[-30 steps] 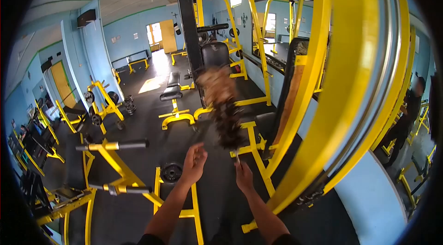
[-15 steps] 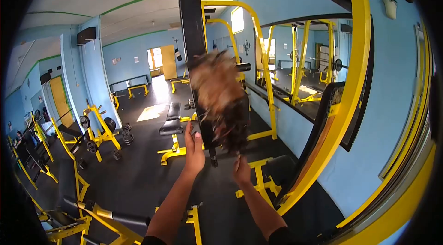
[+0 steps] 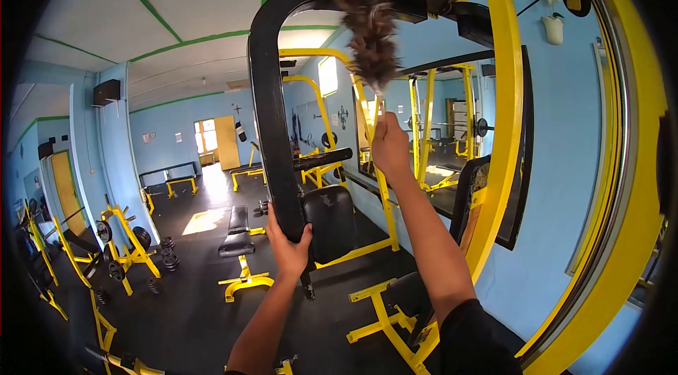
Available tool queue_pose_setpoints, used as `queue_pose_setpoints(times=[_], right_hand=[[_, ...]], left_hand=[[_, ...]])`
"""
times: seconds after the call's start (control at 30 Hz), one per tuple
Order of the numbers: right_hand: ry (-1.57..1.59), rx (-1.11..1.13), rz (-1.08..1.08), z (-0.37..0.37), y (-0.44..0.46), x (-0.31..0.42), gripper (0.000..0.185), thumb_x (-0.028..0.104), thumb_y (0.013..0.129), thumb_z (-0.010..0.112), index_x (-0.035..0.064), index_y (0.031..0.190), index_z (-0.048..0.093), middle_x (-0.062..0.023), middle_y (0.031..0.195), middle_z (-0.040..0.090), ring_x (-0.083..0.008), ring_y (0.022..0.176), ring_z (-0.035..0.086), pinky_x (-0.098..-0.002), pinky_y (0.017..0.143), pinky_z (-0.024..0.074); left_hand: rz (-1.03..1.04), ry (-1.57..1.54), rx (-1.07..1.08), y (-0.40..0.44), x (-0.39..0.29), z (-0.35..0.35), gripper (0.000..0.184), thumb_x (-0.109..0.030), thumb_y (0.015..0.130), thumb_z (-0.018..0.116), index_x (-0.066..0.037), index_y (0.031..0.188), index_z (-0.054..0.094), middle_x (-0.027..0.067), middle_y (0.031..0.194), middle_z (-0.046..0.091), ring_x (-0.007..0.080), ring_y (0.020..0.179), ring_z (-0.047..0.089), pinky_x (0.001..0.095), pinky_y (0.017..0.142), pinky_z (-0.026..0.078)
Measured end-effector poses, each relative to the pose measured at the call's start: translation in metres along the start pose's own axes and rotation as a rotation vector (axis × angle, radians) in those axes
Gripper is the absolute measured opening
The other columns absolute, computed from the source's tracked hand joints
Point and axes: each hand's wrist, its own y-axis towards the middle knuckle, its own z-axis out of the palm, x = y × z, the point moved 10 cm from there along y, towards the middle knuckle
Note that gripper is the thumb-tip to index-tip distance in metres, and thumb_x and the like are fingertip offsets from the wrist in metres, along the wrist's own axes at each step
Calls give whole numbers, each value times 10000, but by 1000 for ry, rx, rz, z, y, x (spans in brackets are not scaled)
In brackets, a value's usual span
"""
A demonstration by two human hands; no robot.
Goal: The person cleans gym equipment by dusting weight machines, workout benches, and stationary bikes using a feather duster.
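Note:
My right hand (image 3: pixel 390 143) is raised and closed round the handle of a brown feather duster (image 3: pixel 373 43). The duster points upward, its blurred top against the upper bend of a black curved machine arm (image 3: pixel 267 106); whether it touches I cannot tell. Lower down, my left hand (image 3: pixel 288 251) grips that same arm near its bottom end, thumb on the right side and fingers round the left. A black padded backrest (image 3: pixel 330 223) stands just right of the left hand, and a short black handle (image 3: pixel 321 159) juts from the arm.
A yellow machine frame (image 3: pixel 503 106) rises close on my right, before a wall mirror (image 3: pixel 441 121). A black bench (image 3: pixel 239 234) stands beyond my left hand. Weight plates hang on a yellow rack (image 3: pixel 127 241) at left. A white hanging pot (image 3: pixel 553 30) is on the right wall.
My right hand has lifted the feather duster from the arm's lower part to its top bend. My left hand, open beside the arm before, has closed on it. The view has tilted up.

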Motion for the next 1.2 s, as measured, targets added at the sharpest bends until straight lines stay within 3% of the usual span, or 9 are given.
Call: queue_pose_setpoints(times=[0.07,0.33,0.4,0.53,0.8,1.03,1.07,1.17,1.2], right_hand=[[-27,148,-193,10,-6,25,197,235,982,423,54,970,498,-276,794,609,-504,779,581,-576,667,438],[157,-107,-45,13,-59,-61,220,231,985,439,30,983,527,-238,767,586,-453,668,559,-521,609,422],[515,87,744,36,-81,-130,265,244,988,441,8,962,559,-211,812,595,-358,714,586,-464,642,430],[318,-49,241,5,-25,-120,289,263,980,454,7,949,585,-194,806,611,-326,763,605,-426,687,446],[56,241,-88,-5,-64,-41,184,216,937,523,73,1001,619,-227,773,615,-416,747,618,-443,652,479],[91,205,101,2,-58,-63,156,172,938,534,60,1017,608,-228,786,616,-417,753,612,-459,658,465],[73,193,-114,-1,-69,-43,185,202,950,521,42,1008,595,-238,785,609,-440,761,597,-474,645,456],[114,303,-88,-5,-110,-29,178,192,949,521,32,994,585,-251,795,602,-459,777,586,-477,646,461],[54,284,-45,-8,-129,-40,207,209,975,521,10,947,573,-206,679,509,-325,555,515,-372,536,413]], left_hand=[[-5,-8,3,1,-1,-1,955,-90,746,780,-38,1496,191,232,1300,416,393,1221,432,431,1050,349],[20,6,-6,0,-2,-1,971,-76,739,779,-46,1501,177,234,1304,405,399,1216,431,438,1049,344],[-3,8,14,0,-1,-1,975,-70,740,776,-46,1503,170,236,1313,399,402,1223,428,445,1053,337],[-40,-12,21,1,2,3,971,-64,742,772,-45,1504,169,238,1323,394,403,1229,423,450,1057,330],[-15,-4,-2,-2,4,4,962,-62,744,766,-51,1504,175,245,1370,371,408,1278,393,435,1082,316],[-59,-11,23,-2,5,4,957,-63,745,766,-43,1500,178,245,1354,385,406,1280,389,440,1086,309],[-42,-10,20,-1,2,4,953,-62,747,765,-39,1498,179,245,1363,381,405,1288,381,440,1090,303],[-29,-10,20,-2,6,5,937,-63,756,759,-30,1495,184,245,1387,368,403,1305,368,437,1099,291],[-31,-21,5,-4,9,5,927,-64,761,756,-25,1492,187,245,1402,359,401,1313,361,434,1103,285]])
